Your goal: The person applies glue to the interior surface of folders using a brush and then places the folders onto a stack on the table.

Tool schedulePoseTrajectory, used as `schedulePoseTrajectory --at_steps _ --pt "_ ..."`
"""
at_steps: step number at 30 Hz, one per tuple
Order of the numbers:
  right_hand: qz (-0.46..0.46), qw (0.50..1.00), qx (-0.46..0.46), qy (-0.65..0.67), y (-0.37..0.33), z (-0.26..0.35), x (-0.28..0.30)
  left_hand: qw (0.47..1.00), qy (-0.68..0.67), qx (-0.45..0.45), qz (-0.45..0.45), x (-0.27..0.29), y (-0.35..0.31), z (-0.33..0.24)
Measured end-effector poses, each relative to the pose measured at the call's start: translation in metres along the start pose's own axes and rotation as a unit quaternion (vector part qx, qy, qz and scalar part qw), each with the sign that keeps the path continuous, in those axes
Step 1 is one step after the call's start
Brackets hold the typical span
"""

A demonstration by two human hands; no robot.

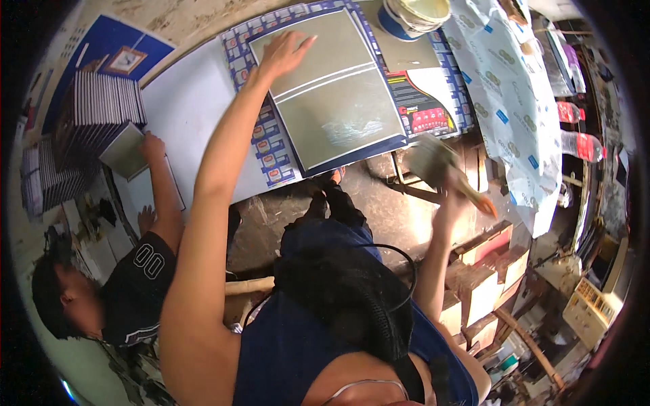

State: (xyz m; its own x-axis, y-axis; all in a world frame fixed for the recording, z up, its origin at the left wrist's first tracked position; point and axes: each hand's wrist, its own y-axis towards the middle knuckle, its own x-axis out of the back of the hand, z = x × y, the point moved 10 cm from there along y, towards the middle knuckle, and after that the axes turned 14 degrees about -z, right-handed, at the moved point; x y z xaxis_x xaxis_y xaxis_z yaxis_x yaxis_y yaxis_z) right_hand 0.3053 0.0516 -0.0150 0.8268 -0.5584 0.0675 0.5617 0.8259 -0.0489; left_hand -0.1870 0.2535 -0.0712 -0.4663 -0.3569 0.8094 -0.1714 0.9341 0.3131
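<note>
My left hand (289, 53) lies with fingers stretched out on the upper of two grey-brown boards (325, 51). The lower grey-brown board (338, 115) has shiny, wet-looking streaks on it, and a thin white strip separates the two. Both lie on a dark blue sheet (359, 158) edged in white. Off the table's near right corner, my right hand (452, 199) is closed round the handle of a wide flat brush (433, 160) with an orange handle end; motion blurs it slightly. A white and blue bucket (414, 19) of pale paste stands at the far right.
Patterned printed paper (274, 152) and a white sheet (196, 108) cover the table. On the left, a co-worker (139, 287) handles a grey board (125, 152) beside stacked books (108, 101). Pale wrapping paper (508, 115) hangs at right, above cardboard boxes (477, 291).
</note>
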Motion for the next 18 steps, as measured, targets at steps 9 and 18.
schedulePoseTrajectory --at_steps 9,18 --pt "0.384 0.798 0.419 -0.204 -0.12 -0.008 -0.308 0.951 0.161 -0.003 0.265 -0.074 0.011 -0.012" --pt "0.412 0.759 0.48 -0.154 -0.13 0.027 -0.353 0.963 0.107 -0.018 0.245 -0.073 0.032 -0.013"
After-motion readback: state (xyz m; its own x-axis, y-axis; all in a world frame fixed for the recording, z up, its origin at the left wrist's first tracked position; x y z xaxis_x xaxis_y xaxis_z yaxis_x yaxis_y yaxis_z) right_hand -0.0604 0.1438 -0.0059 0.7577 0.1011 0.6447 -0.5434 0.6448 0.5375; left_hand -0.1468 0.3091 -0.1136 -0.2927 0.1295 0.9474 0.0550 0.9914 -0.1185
